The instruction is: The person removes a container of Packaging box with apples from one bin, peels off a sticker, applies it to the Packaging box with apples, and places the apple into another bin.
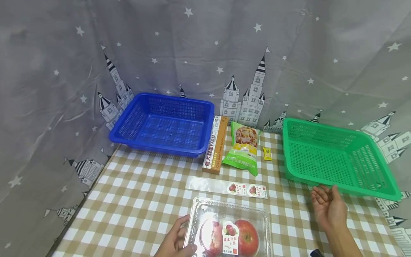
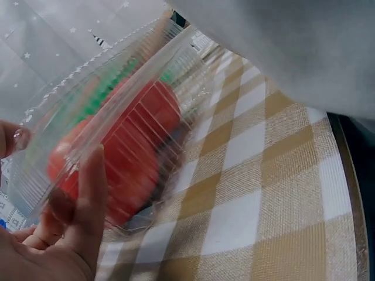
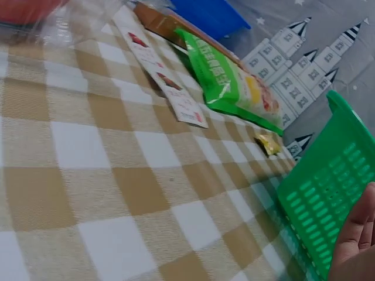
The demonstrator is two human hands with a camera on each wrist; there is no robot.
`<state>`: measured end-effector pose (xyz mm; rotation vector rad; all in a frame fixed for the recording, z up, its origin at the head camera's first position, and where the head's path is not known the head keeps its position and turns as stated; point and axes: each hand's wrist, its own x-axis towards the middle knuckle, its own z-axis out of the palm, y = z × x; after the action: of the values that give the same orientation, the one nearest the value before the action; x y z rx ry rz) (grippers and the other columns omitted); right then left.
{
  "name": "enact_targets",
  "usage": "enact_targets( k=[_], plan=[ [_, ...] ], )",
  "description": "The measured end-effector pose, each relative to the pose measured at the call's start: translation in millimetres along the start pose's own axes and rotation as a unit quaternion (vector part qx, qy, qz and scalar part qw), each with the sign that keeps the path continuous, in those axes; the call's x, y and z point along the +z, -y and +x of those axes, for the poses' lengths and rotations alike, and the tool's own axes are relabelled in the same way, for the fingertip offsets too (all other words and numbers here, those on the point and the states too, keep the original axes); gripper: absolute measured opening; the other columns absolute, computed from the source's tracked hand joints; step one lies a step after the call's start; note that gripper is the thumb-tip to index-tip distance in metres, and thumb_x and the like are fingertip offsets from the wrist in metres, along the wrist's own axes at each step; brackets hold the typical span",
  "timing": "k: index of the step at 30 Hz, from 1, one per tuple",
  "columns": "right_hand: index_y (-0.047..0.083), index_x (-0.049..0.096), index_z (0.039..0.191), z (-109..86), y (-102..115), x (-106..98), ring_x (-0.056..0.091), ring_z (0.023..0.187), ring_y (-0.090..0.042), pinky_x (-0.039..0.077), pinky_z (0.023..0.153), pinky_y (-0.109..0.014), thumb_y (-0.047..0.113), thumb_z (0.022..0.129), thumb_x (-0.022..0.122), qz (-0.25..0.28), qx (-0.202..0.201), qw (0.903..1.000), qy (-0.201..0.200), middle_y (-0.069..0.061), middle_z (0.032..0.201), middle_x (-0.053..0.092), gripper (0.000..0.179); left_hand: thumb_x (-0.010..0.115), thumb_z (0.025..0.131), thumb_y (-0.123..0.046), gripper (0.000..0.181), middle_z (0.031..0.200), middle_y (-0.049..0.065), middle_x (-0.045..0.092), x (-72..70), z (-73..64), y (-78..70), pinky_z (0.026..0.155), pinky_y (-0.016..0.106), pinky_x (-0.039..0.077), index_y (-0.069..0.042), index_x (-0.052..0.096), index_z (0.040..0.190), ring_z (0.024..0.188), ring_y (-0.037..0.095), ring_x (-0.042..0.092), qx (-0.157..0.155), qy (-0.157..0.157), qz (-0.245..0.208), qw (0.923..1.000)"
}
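Note:
A clear plastic clamshell box (image 1: pixel 229 226) with red apples inside lies near the front edge of the checked table. My left hand (image 1: pixel 176 240) grips its left side, thumb on the lid; in the left wrist view the thumb (image 2: pixel 88 193) presses on the clear box (image 2: pixel 111 140). My right hand (image 1: pixel 329 207) hovers palm up with relaxed fingers and holds nothing, just in front of the green basket (image 1: pixel 340 159). In the right wrist view a bit of the right hand (image 3: pixel 358 237) shows beside the green basket (image 3: pixel 328 193).
A blue basket (image 1: pixel 163 123) stands at the back left. Between the baskets lie a brown pasta box (image 1: pixel 216 144), a green snack bag (image 1: pixel 243 148) and a small yellow packet (image 1: pixel 267 154). A long clear label strip (image 1: pixel 226 187) lies in front of them. Star-patterned cloth hangs behind.

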<state>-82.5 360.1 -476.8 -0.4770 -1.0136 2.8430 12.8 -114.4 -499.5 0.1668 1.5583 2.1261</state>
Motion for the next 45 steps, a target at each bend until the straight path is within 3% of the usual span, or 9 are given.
enact_targets(
  k=[5, 12, 19, 27, 32, 35, 38, 41, 45],
  plan=[
    [0.0, 0.044, 0.116, 0.6, 3, 0, 0.062, 0.089, -0.024, 0.052, 0.081, -0.028, 0.027, 0.102, 0.049, 0.002, -0.021, 0.9995, 0.022, -0.017, 0.097, 0.062, 0.031, 0.058, 0.09, -0.002, 0.085, 0.129, 0.026, 0.051, 3.6, 0.2, 0.4, 0.074, 0.05, 0.055, 0.006, -0.001, 0.151, 0.098, 0.035, 0.067, 0.0, -0.013, -0.006, 0.9999],
    [-0.004, 0.051, 0.111, 0.9, 5, 0, 0.064, 0.085, -0.025, 0.054, 0.079, -0.029, 0.022, 0.104, 0.045, 0.009, -0.025, 0.9981, 0.055, -0.017, 0.094, 0.064, 0.027, 0.055, 0.093, -0.002, 0.088, 0.145, 0.045, 0.02, 6.7, 1.0, -0.1, 0.078, 0.053, 0.053, -0.007, -0.008, 0.156, 0.106, 0.039, 0.063, 0.016, 0.002, -0.023, 0.9996],
    [-0.004, 0.052, 0.11, 0.8, 8, -1, 0.065, 0.084, -0.025, 0.054, 0.079, -0.029, 0.023, 0.103, 0.048, 0.002, -0.015, 0.9979, 0.062, -0.015, 0.093, 0.063, 0.028, 0.051, 0.096, 0.001, 0.076, 0.131, 0.042, 0.039, 8.2, 0.2, 2.0, 0.069, 0.048, 0.055, -0.005, 0.004, 0.156, 0.092, 0.04, 0.068, 0.04, 0.006, 0.008, 0.9991],
    [-0.003, 0.052, 0.11, 0.2, 7, -1, 0.065, 0.082, -0.026, 0.054, 0.076, -0.03, 0.023, 0.103, 0.048, -0.001, -0.014, 0.9978, 0.066, -0.014, 0.091, 0.063, 0.028, 0.049, 0.094, 0.006, 0.075, 0.129, 0.043, 0.041, 13.0, 2.6, 7.2, 0.069, 0.049, 0.055, -0.004, 0.008, 0.156, 0.093, 0.039, 0.068, 0.085, -0.001, -0.005, 0.9963],
    [-0.004, 0.054, 0.107, 0.9, 6, -2, 0.065, 0.081, -0.027, 0.055, 0.074, -0.032, 0.022, 0.103, 0.048, 0.015, -0.013, 0.9971, 0.074, -0.015, 0.089, 0.062, 0.027, 0.049, 0.091, 0.01, 0.075, 0.139, 0.047, 0.029, 17.5, 7.7, 5.7, 0.056, 0.044, 0.056, -0.006, 0.015, 0.156, 0.071, 0.022, 0.07, 0.114, -0.04, 0.023, 0.9924],
    [-0.003, 0.054, 0.107, 1.0, 6, -2, 0.065, 0.081, -0.027, 0.055, 0.075, -0.032, 0.022, 0.103, 0.048, 0.015, -0.013, 0.9968, 0.077, -0.015, 0.089, 0.062, 0.026, 0.05, 0.09, 0.009, 0.076, 0.143, 0.045, 0.024, 18.4, 12.7, 0.2, 0.063, 0.044, 0.057, -0.008, 0.016, 0.157, 0.081, 0.024, 0.07, 0.116, -0.047, 0.024, 0.9919],
    [-0.003, 0.054, 0.107, 1.4, 6, -2, 0.064, 0.082, -0.027, 0.054, 0.076, -0.032, 0.022, 0.102, 0.049, 0.021, -0.013, 0.9969, 0.074, -0.015, 0.089, 0.061, 0.026, 0.048, 0.092, 0.007, 0.076, 0.143, 0.042, 0.026, 16.8, 18.9, -4.6, 0.076, 0.045, 0.055, -0.011, 0.015, 0.157, 0.101, 0.034, 0.067, 0.119, -0.032, 0.015, 0.9923],
    [-0.004, 0.054, 0.106, 2.1, 6, -2, 0.064, 0.081, -0.028, 0.054, 0.076, -0.033, 0.022, 0.102, 0.049, 0.03, -0.011, 0.9969, 0.072, -0.015, 0.088, 0.06, 0.026, 0.046, 0.094, 0.006, 0.075, 0.144, 0.039, 0.028, 15.2, 26.2, -9.1, 0.08, 0.045, 0.054, -0.012, 0.013, 0.158, 0.104, 0.037, 0.065, 0.122, -0.016, 0.008, 0.9924],
    [-0.005, 0.054, 0.106, 3.0, 6, -3, 0.063, 0.081, -0.029, 0.054, 0.076, -0.034, 0.021, 0.103, 0.048, 0.034, -0.012, 0.9971, 0.067, -0.016, 0.088, 0.059, 0.027, 0.047, 0.094, 0.006, 0.075, 0.143, 0.035, 0.035, 16.3, 38.0, -17.9, 0.059, 0.04, 0.058, -0.015, 0.014, 0.158, 0.072, 0.021, 0.07, 0.148, -0.017, 0.044, 0.9878]
  ],
)
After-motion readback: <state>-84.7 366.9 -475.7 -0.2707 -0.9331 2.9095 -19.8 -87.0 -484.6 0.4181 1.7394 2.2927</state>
